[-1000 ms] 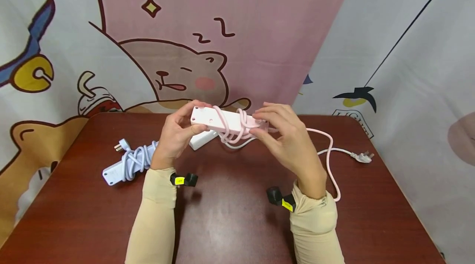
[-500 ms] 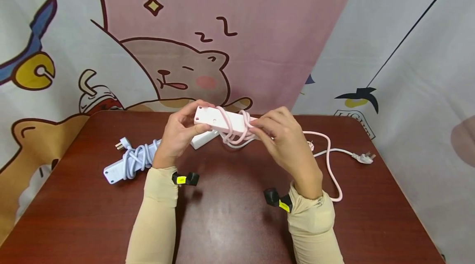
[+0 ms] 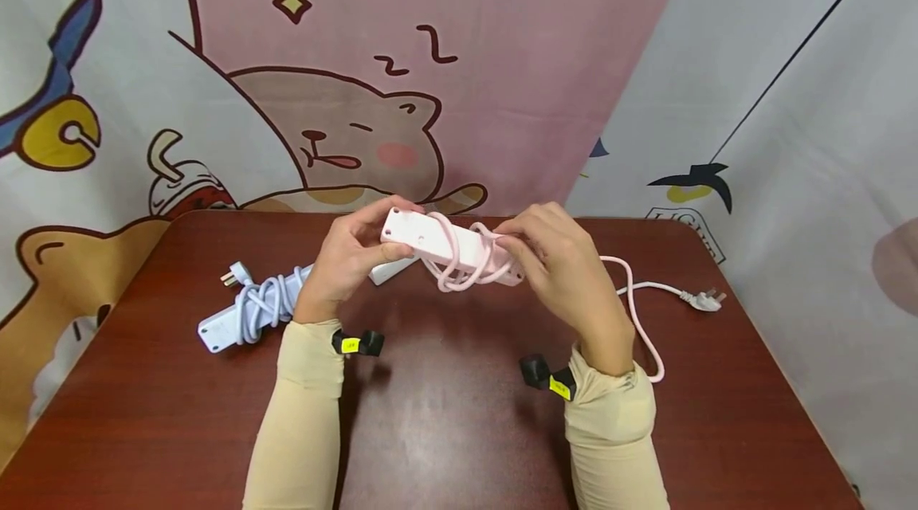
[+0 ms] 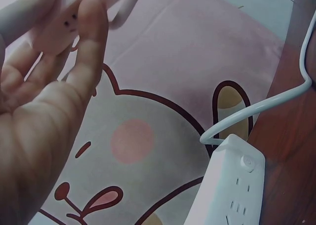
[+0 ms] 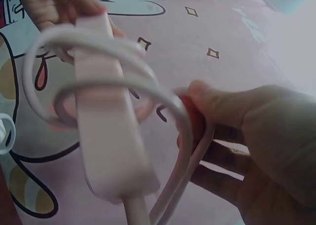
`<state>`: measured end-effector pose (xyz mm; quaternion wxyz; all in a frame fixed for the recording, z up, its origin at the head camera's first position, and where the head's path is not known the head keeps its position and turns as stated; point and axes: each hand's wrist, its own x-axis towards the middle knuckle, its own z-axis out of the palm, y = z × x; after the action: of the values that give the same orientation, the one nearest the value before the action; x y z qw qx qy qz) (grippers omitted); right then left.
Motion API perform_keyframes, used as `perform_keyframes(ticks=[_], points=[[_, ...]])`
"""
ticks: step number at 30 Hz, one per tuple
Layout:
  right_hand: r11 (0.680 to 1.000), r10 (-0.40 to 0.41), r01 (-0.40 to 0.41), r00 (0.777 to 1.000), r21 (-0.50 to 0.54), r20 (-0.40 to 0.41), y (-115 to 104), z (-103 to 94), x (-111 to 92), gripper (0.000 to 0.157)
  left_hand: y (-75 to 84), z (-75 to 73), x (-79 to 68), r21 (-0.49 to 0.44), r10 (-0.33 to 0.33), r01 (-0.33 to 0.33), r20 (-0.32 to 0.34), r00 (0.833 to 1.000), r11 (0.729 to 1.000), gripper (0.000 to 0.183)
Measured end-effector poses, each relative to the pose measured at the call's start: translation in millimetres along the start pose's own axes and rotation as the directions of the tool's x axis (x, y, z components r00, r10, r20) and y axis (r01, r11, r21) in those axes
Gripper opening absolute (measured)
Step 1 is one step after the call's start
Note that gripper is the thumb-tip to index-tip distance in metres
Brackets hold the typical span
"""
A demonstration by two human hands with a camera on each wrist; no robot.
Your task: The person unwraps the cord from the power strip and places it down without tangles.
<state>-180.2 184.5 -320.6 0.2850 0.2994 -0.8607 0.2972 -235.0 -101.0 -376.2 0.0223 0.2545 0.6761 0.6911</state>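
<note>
A pale pink power strip [image 3: 423, 237] is held up above the table, its pink cord [image 3: 453, 284] wound round it in loose loops. My left hand [image 3: 347, 259] grips the strip's left end, thumb in front and fingers behind. My right hand [image 3: 562, 267] pinches the cord near the strip's right end. In the right wrist view, the loops stand out from the power strip [image 5: 106, 141], and thumb and fingers of the right hand [image 5: 256, 121] close on the cord [image 5: 183, 121]. In the left wrist view, the left hand [image 4: 59, 96] holds the strip's end, with two small holes showing.
A white power strip [image 3: 390, 269] lies on the brown table [image 3: 430, 414] behind the hands, its plug [image 3: 704, 301] at the right. At the left lies a light blue power strip [image 3: 221, 330] wrapped in its own cord. A printed curtain [image 3: 516, 80] hangs behind the table.
My right hand moves in from the strip's right end to the cord, then back out to the right with it. The loops hang looser, and the strip shifts slightly right.
</note>
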Motion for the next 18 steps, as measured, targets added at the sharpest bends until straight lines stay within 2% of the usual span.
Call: perform_keyframes(ticks=[5, 11, 18], points=[[0.998, 0.021, -0.021, 1.000, 0.060, -0.010, 5.2, -5.0, -2.1, 0.007, 1.4, -1.2, -1.5, -0.005, 0.006, -0.005, 0.033, 0.999, 1.000, 0.046], [0.989, 0.055, -0.052, 0.998, 0.140, -0.019, 11.0, -6.8, -3.7, 0.007, 2.1, -4.1, -4.3, -0.106, 0.020, -0.016, 0.038, 0.999, 0.994, 0.044], [0.979, 0.053, -0.035, 0.995, 0.202, -0.086, 16.4, -8.8, -5.0, 0.010, 1.4, -9.8, -6.6, -0.226, 0.074, -0.063, 0.038, 0.997, 0.972, 0.045]])
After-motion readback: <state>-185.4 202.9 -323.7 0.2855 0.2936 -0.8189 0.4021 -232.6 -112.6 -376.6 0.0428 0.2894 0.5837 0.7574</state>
